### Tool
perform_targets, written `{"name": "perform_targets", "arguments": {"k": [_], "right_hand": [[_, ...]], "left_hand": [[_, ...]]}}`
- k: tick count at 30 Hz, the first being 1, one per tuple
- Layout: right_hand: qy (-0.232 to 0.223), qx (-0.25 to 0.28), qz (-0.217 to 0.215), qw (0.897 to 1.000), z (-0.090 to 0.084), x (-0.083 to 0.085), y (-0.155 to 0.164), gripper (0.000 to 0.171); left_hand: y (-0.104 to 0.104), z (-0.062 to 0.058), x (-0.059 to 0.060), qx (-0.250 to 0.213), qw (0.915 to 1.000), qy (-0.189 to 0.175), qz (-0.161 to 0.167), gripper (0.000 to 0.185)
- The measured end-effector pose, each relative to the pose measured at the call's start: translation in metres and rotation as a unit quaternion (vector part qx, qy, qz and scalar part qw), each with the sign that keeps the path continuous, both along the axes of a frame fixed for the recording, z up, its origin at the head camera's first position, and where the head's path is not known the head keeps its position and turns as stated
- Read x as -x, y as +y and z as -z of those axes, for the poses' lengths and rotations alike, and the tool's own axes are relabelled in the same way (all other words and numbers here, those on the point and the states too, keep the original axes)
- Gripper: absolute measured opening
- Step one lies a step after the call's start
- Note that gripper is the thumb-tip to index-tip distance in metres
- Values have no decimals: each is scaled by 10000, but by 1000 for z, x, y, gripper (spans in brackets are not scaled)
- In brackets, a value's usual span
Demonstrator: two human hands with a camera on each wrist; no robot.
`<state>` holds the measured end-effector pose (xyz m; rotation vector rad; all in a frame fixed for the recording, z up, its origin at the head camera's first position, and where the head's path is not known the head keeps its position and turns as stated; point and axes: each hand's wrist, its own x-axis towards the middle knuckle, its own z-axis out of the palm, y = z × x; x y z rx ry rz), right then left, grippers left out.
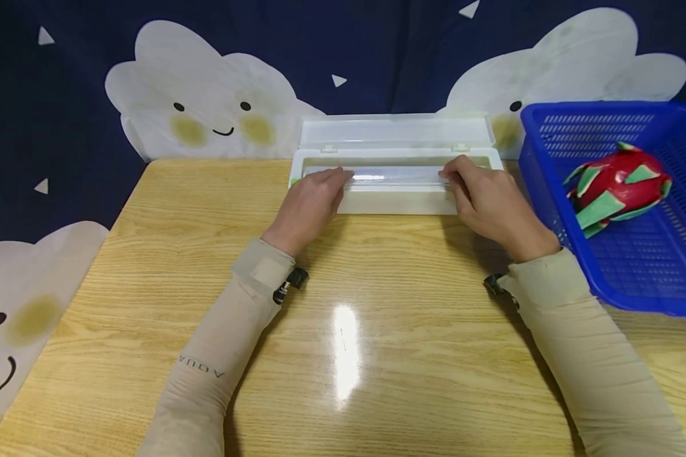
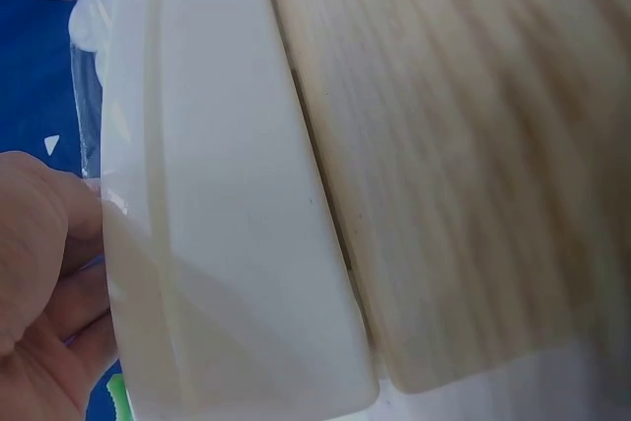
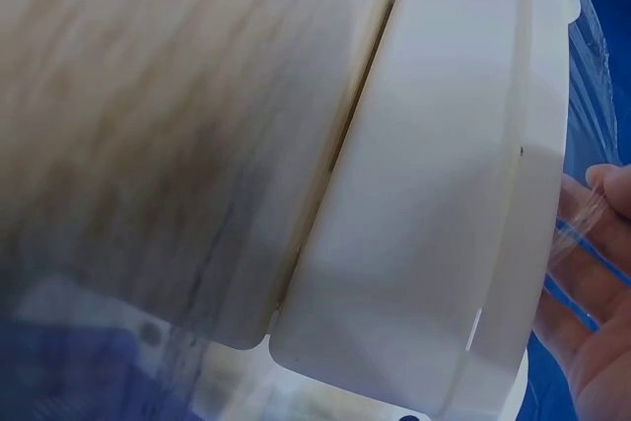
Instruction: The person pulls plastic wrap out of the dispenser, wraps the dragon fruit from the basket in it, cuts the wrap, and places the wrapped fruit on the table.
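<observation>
A long white cling film dispenser [image 1: 397, 203] stands at the table's back edge, its lid [image 1: 397, 131] raised. Clear cling film [image 1: 397, 176] shows shiny across its opening and stretches between the two hands. My left hand [image 1: 311, 202] pinches the film at the left part of the dispenser, fingers bent. Toward the other end, my right hand [image 1: 486, 198] pinches the film between thumb and fingers. In the right wrist view, the bunched film [image 3: 584, 219] shows at those fingertips. In the left wrist view, the left fingers sit beside the dispenser wall [image 2: 227, 194], partly hidden by it.
A blue plastic basket [image 1: 634, 298] stands on the right, close to the right forearm, holding a red and green dragon fruit [image 1: 623, 184]. Behind the wooden table [image 1: 400, 355] hangs a dark blue cloth [image 1: 377, 38] with cloud faces. A small green piece [image 1: 293, 182] shows at the dispenser's left end.
</observation>
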<state>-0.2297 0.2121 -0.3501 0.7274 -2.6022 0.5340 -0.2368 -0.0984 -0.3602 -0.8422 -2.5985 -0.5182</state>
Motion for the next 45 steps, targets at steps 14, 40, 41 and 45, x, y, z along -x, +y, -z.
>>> {"name": "perform_targets", "arguments": {"k": [14,40,41,45], "right_hand": [[-129,-188,35,9997,-1,0,1,26],[-149,-437,27,9989,-1,-7,0,24],[-147,-438,30,9989,-1,-8,0,25],[-63,-406,-2,9992,-1,-10,0,24]], "left_hand": [[0,-1,-3,-1,9996,247,110,26],[0,-5,-16,347,9980,508,-115,30],[0,-5,-16,350,9980,513,-111,31],[0,-5,-19,343,9980,517,-93,32]]}}
